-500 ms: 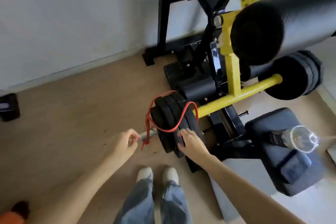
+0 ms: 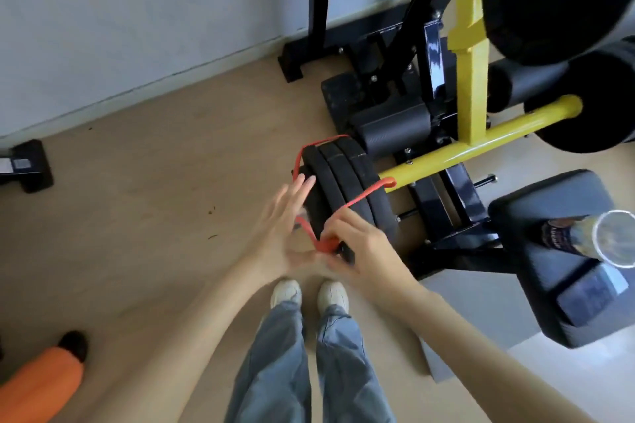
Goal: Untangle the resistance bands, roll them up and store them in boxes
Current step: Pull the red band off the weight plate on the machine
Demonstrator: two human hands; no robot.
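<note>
Band: thin red elastic resistance band (image 2: 347, 204) looped around black stacked weight plates (image 2: 347, 182), at 12 o'clock from the shoes.
Right hand (image 2: 357, 244): pinches band's lower bunch.
Left hand (image 2: 278, 230): fingers spread straight, holding nothing.

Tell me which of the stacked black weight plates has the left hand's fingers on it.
The outermost plate, at the free end of the yellow bar. The left hand's straight fingers lie against its face; the other plates sit behind it.
</note>
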